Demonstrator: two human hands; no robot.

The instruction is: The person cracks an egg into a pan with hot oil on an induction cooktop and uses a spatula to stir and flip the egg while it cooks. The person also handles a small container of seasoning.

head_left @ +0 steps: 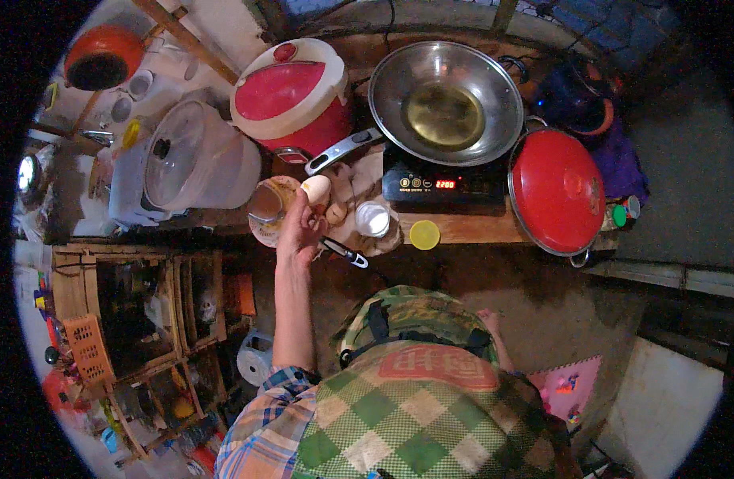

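Your left hand [297, 229] has its fingers drawn in around a pale, smooth-shelled egg [316, 189], gripping its near end while the far end stays exposed. Your right hand [490, 321] is low on the right, beside your green camouflage-patterned apron [419, 315] and well apart from the tabletop things; you show too little of it to tell how far its fingers are spread or whether they have hold of anything.

The egg is above the left part of the brown wooden table [474, 229], near the tip of the silver wok handle [344, 151]. Just left of it is a round brownish vessel [267, 201]. To its right, a brown egg [336, 213] lies on a crumpled pale cloth [389, 239], near a small round container of white contents [373, 218]. A black-handled utensil [345, 251] lies at the near edge, with a flat yellow disc [424, 235] farther right.

Farther out, a wide shiny metal wok [391, 88] with yellowish liquid [445, 117] in its bottom sits on a black, flat electric cooker [415, 188]. Right of the cooker is a domed red lid [557, 191]; far left stands a red-and-white round cooler [323, 120], beside a translucent plastic tub [237, 164].
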